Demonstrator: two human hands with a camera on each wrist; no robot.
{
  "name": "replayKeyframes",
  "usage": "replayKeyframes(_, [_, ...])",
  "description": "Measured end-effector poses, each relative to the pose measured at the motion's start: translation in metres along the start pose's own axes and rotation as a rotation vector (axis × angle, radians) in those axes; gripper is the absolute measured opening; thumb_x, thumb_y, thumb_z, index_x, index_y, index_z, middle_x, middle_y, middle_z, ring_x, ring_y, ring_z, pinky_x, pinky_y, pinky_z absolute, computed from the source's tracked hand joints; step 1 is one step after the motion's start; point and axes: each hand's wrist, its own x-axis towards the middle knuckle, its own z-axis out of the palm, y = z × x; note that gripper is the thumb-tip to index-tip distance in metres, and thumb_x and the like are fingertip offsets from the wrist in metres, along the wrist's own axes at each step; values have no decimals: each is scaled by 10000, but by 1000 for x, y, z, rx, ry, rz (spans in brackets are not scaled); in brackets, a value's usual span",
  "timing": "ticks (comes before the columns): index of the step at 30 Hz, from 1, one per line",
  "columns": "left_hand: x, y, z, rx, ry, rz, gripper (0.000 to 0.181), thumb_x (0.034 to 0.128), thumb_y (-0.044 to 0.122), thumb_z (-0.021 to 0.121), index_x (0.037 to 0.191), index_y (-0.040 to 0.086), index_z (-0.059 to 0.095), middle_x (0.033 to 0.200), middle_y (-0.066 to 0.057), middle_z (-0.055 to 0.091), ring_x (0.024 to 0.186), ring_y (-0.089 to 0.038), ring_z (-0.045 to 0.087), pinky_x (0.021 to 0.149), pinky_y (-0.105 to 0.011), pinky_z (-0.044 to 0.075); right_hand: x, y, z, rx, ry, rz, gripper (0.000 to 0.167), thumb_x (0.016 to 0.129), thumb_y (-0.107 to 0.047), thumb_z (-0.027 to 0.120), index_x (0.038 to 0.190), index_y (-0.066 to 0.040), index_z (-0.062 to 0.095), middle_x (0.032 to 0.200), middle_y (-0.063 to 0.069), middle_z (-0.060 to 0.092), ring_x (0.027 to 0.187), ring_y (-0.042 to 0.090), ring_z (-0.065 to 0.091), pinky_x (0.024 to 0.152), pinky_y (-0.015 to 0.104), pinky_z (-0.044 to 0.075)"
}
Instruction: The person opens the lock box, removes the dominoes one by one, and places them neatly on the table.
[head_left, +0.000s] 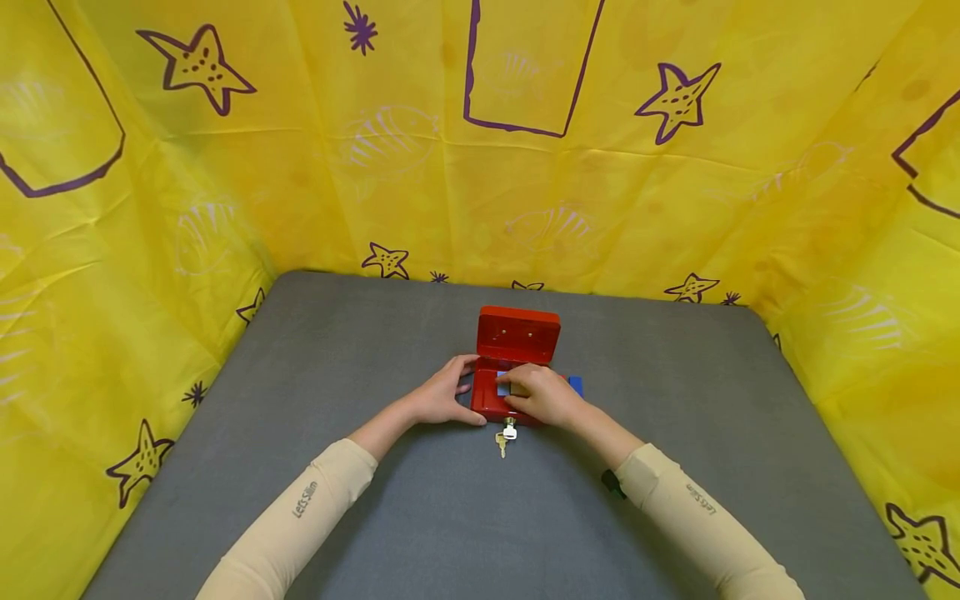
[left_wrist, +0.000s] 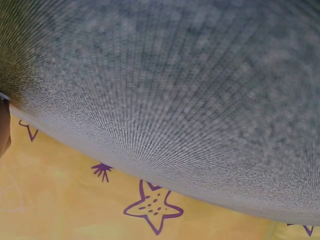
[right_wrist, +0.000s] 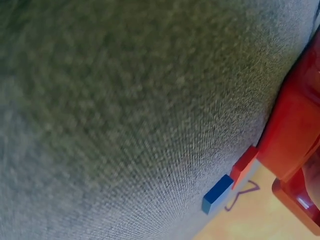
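A small red cash box [head_left: 491, 408] stands on the grey table with its lid [head_left: 517, 335] raised. My left hand [head_left: 442, 396] holds the box at its left side, thumb by the front corner and fingers toward the back. Over the open box, my right hand [head_left: 543, 393] reaches in from the right, its thumb and fingers bent about a blue-grey flat piece [head_left: 503, 383]. The hand partly hides that piece and the box's inside. Two keys [head_left: 506, 435] hang at the front lock. In the right wrist view, the box [right_wrist: 295, 130] fills the right edge.
A blue block [right_wrist: 217, 194] and a red block [right_wrist: 244, 165] lie on the table just right of the box. Yellow cloth [head_left: 420, 167] with starfish drawings surrounds the grey table [head_left: 480, 533]. The left wrist view shows mostly tabletop [left_wrist: 175, 100].
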Motion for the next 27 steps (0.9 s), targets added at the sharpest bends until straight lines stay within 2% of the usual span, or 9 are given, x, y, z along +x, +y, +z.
replayKeyframes(6, [1, -1, 1, -17, -5, 9, 991, 743, 18, 832, 1488, -41, 181, 1486, -247, 262, 1392, -389, 294, 1075, -488, 365, 0, -1, 1, 1, 15, -30, 314, 859, -124, 742, 1154, -28, 694, 1119, 85, 691, 1076, 257, 620, 975, 423, 486])
replayKeyframes(17, [0, 0, 0, 6, -3, -7, 999, 725, 138, 875, 1485, 66, 230, 1473, -129, 313, 1378, -264, 344, 1072, -374, 394, 4, -2, 1, -44, -13, 25, 415, 850, -153, 753, 1227, -20, 644, 1185, 110, 664, 1135, 279, 589, 1025, 434, 445])
replayKeyframes(27, [1, -1, -1, 14, -10, -23, 1003, 722, 134, 876, 1487, 84, 230, 1476, -110, 311, 1382, -241, 342, 1073, -360, 393, 3, -2, 1, -46, -27, 36, 410, 846, -167, 761, 1218, -36, 648, 1180, 99, 663, 1135, 270, 582, 1024, 427, 448])
